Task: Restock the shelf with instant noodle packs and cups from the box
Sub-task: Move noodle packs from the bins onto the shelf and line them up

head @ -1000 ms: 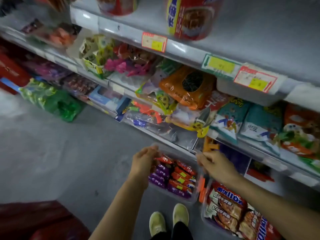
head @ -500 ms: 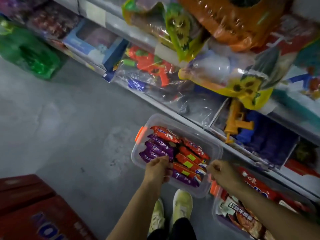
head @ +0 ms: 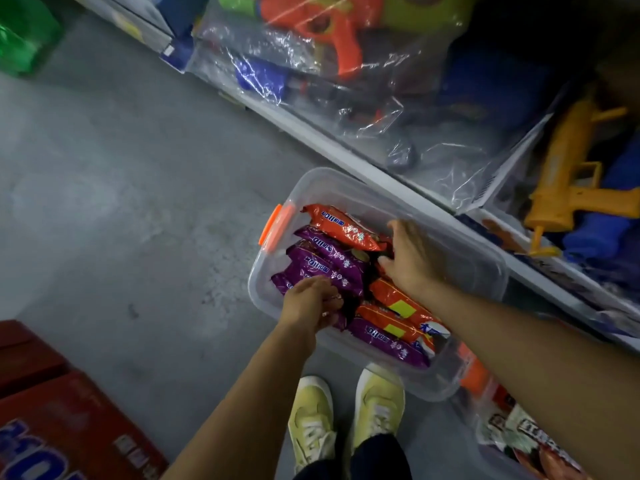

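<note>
The fingers [head: 323, 284] of the left hand [head: 308, 306] are curled down onto a purple noodle pack [head: 325, 268] at the near left of the clear box [head: 485, 271], and they seem to pinch its edge. The right hand [head: 412, 258] reaches deeper in, with its fingers bent down between the orange packs [head: 343, 226]; whether they have hold of one cannot be told, because the tips are hidden. The box sits on the grey floor [head: 138, 202], right beside the bottom shelf [head: 363, 168], with orange clips [head: 275, 228] at its ends. From here, a pack could slip out if it is only pinched by its thin, shiny edge. The packs are squeezed tight together, so pulling one could drag its neighbour up too. The bottom shelf is already full of bagged toy water guns [head: 325, 43], so the noodles will need a spot on another shelf. Counted, there look to be about four purple packs and about four orange packs, though some hide under the hands. No cups show in this box. There is one more box of packs [head: 533, 445] at the right, and two yellow shoes [head: 346, 410] below.
</note>
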`<state>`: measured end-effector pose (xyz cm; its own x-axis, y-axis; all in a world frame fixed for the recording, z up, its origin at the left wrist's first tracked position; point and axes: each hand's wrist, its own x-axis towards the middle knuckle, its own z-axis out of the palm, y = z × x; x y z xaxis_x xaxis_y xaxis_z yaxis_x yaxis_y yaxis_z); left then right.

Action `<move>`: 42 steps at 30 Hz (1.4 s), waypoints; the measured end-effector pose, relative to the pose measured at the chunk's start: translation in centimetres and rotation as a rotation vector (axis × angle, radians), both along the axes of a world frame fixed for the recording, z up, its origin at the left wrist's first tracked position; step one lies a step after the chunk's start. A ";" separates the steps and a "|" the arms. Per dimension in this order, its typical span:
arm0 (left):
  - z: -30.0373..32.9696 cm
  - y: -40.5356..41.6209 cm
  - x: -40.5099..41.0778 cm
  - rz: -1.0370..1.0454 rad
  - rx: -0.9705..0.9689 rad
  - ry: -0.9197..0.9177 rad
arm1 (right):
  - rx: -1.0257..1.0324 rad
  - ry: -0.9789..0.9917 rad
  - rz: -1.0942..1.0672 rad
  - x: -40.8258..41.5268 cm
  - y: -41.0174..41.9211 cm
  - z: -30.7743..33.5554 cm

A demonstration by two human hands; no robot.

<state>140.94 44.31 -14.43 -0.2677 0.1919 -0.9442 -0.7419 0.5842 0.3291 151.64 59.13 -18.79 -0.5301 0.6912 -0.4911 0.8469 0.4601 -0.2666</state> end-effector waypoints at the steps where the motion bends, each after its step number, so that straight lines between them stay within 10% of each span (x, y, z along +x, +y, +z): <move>1: -0.8 0.0 -0.3 -0.016 -0.002 0.016 | 0.019 -0.032 0.036 -0.9 0.3 -1.1; 10: -4.8 -0.4 -2.3 -0.037 0.010 0.029 | 0.170 -0.122 0.165 -3.5 0.2 -5.4; 27: -0.6 0.6 -2.6 -0.107 0.218 0.178 | -0.736 0.685 -0.700 2.5 4.7 5.7; 34: -0.3 -1.8 -2.1 -0.273 0.300 0.029 | -1.052 0.622 -0.918 4.4 3.2 4.7; 42: -0.9 -3.9 -0.3 -0.414 0.228 -0.058 | -0.966 0.355 -0.932 5.5 -1.7 1.0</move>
